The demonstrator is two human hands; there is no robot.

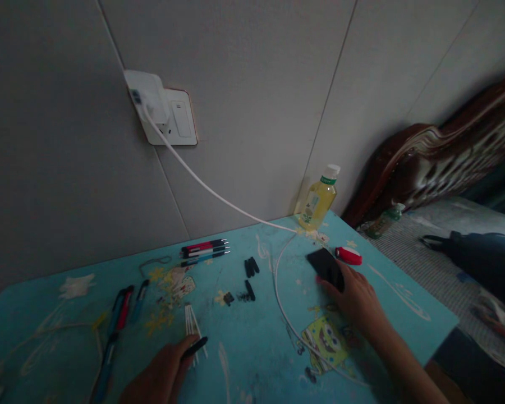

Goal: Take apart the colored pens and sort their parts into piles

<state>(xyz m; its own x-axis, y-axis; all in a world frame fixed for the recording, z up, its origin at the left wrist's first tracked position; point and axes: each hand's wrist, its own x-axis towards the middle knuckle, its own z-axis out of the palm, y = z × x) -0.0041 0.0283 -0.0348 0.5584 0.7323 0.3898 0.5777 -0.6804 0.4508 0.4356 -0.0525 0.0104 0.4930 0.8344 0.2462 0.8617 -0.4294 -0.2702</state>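
Observation:
My left hand [162, 373], at the bottom, is closed with a small black pen grip [194, 348] between thumb and forefinger. Thin white pen refills [189, 321] lie spread beside and partly beneath that hand. On the right, my right hand [357, 294] grips the near end of a flat black rectangular object [321, 261], whose exact kind I cannot make out. Several loose black pen grips [251, 266] lie mid-table, one more [249, 290] nearer me. Close by are a small black piece [228, 298] and a scatter of tiny dark parts [243, 296].
Several assembled pens [204, 252] lie in a row towards the wall. Pen barrels [124, 308] are at left. A white cable [280, 292] runs from the wall charger [149, 98] across the blue table [269, 359]. A yellow drink bottle [318, 199] and a red object [348, 256] sit at right.

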